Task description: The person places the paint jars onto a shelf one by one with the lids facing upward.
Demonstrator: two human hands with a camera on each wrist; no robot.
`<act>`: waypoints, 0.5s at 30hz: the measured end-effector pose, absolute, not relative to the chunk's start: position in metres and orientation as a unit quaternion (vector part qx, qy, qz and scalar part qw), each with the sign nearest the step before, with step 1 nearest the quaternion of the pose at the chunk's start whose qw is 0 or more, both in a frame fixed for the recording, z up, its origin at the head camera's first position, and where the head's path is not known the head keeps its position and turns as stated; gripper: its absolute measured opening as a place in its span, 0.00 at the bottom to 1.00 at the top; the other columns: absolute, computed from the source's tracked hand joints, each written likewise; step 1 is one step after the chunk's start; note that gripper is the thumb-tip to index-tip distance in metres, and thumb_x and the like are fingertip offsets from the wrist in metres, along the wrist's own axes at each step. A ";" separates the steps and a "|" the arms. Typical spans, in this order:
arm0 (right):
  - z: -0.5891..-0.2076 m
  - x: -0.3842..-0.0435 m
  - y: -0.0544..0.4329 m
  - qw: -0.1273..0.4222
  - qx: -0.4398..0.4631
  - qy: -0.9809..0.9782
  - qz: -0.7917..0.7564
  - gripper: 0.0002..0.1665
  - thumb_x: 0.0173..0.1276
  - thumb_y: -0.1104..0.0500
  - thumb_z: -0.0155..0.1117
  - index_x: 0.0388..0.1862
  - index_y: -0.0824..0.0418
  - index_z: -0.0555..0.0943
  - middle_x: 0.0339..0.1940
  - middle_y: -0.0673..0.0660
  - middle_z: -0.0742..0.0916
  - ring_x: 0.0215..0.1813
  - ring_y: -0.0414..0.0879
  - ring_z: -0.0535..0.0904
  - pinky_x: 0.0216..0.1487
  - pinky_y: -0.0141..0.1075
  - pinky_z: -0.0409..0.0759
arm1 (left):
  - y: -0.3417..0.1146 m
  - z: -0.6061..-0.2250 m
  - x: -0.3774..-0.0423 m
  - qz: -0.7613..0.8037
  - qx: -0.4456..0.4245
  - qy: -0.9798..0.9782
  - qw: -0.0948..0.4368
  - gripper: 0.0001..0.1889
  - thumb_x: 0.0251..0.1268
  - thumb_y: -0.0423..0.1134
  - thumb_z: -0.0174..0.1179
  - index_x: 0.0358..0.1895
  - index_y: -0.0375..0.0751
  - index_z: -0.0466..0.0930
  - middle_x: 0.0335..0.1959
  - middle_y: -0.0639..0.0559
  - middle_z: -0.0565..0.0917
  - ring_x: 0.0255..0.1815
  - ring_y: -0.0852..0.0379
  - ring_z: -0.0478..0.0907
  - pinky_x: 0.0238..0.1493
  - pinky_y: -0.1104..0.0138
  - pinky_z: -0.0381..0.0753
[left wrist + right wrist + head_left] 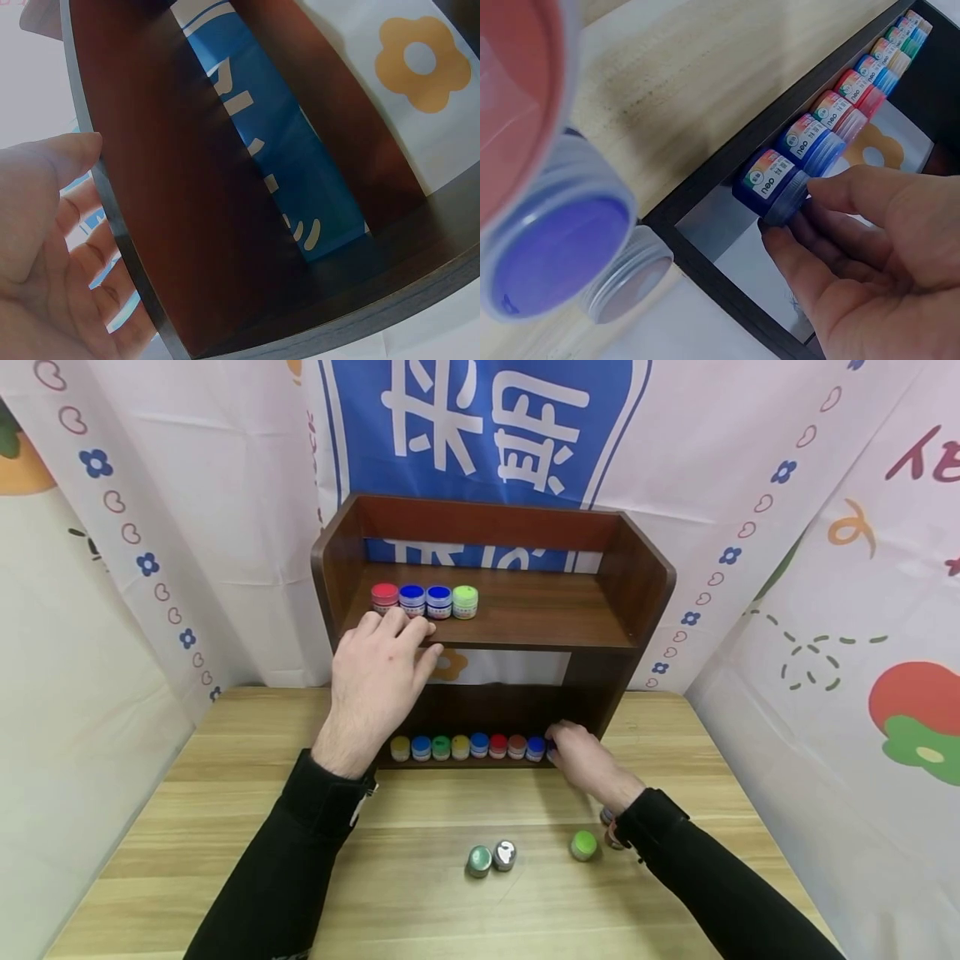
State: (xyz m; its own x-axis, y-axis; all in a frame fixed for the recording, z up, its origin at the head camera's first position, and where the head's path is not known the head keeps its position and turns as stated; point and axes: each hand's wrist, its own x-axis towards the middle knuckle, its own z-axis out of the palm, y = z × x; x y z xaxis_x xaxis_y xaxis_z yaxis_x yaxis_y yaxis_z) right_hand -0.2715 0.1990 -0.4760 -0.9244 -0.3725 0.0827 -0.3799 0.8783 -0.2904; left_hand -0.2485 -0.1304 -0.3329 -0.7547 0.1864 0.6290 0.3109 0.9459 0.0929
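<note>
Wood-grain table [420, 893] bears brown shelf [540, 610], 12 o'clock. Left hand [375, 681], 8 o'clock: fingers spread at its edge. Right hand [588, 760], 4 o'clock: fingertips pinch 1 dark-blue jar [771, 186].

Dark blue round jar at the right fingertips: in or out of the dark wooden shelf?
In: the right hand pinches the jar ending the row inside the shelf.

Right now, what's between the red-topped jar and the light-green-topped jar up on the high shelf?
A blue-topped jar, then a second blue-topped jar, side by side. The head view shows them.
</note>
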 end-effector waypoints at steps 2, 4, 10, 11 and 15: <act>-0.478 -0.274 0.200 0.011 0.193 -0.969 0.156 0.17 0.81 0.70 0.75 0.64 0.74 0.87 0.61 0.71 0.92 0.61 0.64 0.93 0.61 0.54 0.96 | -0.130 -0.333 -0.249 -0.096 -0.134 -0.932 0.323 0.19 0.90 0.55 0.68 0.67 0.47 0.89 0.54 0.42 0.87 0.56 0.38 0.83 0.53 0.47 0.89; -0.479 -0.275 0.200 0.009 0.192 -0.968 0.159 0.18 0.80 0.69 0.75 0.65 0.73 0.87 0.61 0.71 0.91 0.62 0.64 0.93 0.62 0.55 0.96 | -0.130 -0.333 -0.249 -0.096 -0.134 -0.932 0.323 0.19 0.90 0.55 0.68 0.67 0.47 0.89 0.54 0.42 0.87 0.56 0.38 0.83 0.53 0.47 0.89; -0.478 -0.275 0.201 0.009 0.194 -0.968 0.158 0.19 0.81 0.68 0.75 0.67 0.72 0.86 0.62 0.70 0.91 0.63 0.63 0.93 0.65 0.56 0.95 | -0.129 -0.333 -0.249 -0.096 -0.135 -0.931 0.325 0.19 0.90 0.55 0.68 0.67 0.47 0.89 0.54 0.42 0.87 0.56 0.38 0.83 0.53 0.47 0.88; -0.476 -0.273 0.201 0.010 0.197 -0.967 0.160 0.19 0.82 0.68 0.75 0.67 0.72 0.86 0.62 0.70 0.91 0.63 0.63 0.93 0.65 0.56 0.95 | -0.129 -0.333 -0.249 -0.096 -0.135 -0.931 0.325 0.19 0.90 0.55 0.68 0.67 0.47 0.89 0.54 0.42 0.87 0.56 0.38 0.83 0.53 0.47 0.89; -0.468 -0.264 0.200 0.019 0.218 -0.962 0.166 0.18 0.82 0.68 0.75 0.66 0.72 0.87 0.62 0.70 0.91 0.62 0.62 0.93 0.65 0.56 0.95 | -0.130 -0.333 -0.249 -0.096 -0.134 -0.931 0.326 0.19 0.90 0.55 0.68 0.67 0.47 0.89 0.54 0.42 0.87 0.56 0.38 0.83 0.53 0.47 0.88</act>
State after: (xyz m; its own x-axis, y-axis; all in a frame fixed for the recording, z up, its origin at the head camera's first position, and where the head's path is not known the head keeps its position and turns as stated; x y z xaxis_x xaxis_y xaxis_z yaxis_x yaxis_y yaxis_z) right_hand -0.2642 0.1997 -0.4684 -0.9044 -0.4124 0.1092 -0.4252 0.8502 -0.3105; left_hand -0.2486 -0.1298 -0.3331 -0.7517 0.1872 0.6324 0.3127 0.9454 0.0918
